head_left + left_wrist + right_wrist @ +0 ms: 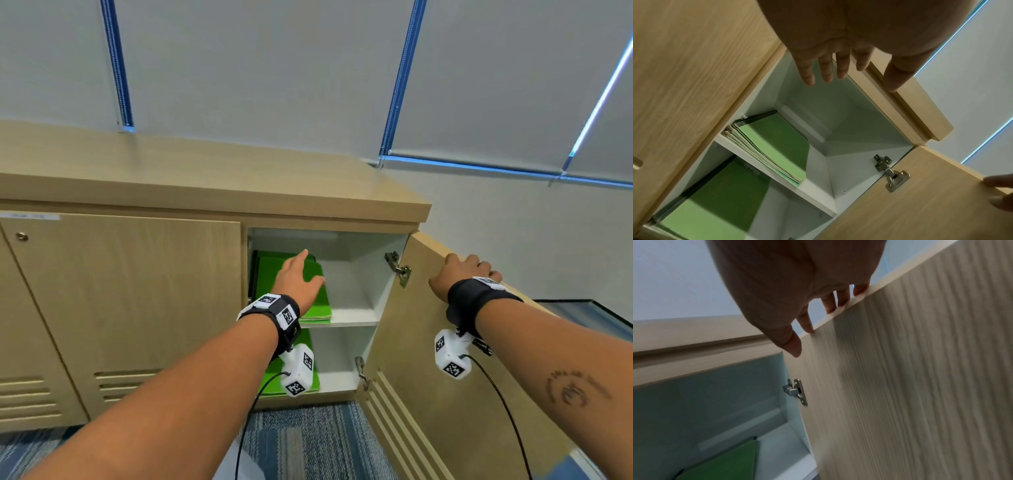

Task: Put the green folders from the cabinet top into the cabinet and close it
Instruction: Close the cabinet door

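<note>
One folder stack (317,301) below fingers (301,255)

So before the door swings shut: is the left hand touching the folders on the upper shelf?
Apart. The left wrist view shows the left hand open above the green folders.

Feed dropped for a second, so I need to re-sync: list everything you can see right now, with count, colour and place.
folders: two stacks, green, one on the upper shelf, one on the lower
cabinet: one, light wood, top bare
door: one, light wood, swung open at right
hinges: two, metal, on the door
shelf: one, white, inside
carpet: blue-grey, floor
blinds: grey, behind
left hand: open, over the upper folders
right hand: grips the door's top edge
</note>
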`<state>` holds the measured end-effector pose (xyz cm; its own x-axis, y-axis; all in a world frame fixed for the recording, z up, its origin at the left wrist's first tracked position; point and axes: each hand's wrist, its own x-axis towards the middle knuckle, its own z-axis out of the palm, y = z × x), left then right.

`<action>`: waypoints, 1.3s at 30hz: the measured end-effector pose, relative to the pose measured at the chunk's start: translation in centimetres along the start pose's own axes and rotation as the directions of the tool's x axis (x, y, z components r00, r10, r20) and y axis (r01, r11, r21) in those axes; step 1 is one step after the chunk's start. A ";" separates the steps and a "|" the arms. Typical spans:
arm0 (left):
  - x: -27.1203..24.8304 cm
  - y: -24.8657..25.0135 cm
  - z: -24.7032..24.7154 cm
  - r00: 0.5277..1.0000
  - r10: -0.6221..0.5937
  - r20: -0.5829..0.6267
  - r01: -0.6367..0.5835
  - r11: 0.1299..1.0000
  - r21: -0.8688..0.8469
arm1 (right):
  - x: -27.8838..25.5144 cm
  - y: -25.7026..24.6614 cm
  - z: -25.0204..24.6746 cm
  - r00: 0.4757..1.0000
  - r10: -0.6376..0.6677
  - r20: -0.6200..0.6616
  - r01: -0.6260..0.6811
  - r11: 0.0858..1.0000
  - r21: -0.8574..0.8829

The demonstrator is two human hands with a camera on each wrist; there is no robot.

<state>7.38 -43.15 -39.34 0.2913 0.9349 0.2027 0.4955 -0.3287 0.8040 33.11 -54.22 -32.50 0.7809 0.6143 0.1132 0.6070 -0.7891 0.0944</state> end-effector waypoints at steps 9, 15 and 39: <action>0.0 2.5 0.8 0.996 0.068 0.051 -0.067 0.998 -0.015 | -1.3 -1.2 -1.1 0.992 0.002 0.125 0.002 0.999 -0.034; -0.2 3.6 -1.0 0.984 0.084 0.155 -0.076 0.996 -0.054 | -3.2 -3.0 -5.1 0.937 -0.225 0.266 0.250 0.966 -0.066; -1.9 1.4 -12.0 0.908 0.009 0.418 -0.128 0.958 0.257 | -7.8 -16.2 -6.9 0.824 -0.532 0.194 0.485 0.840 0.245</action>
<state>-2.28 -43.84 -31.89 0.6111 0.7905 -0.0423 0.6479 -0.4688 0.6003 16.16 -46.23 -28.12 0.3488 0.9252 -0.1491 0.9243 -0.3659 -0.1081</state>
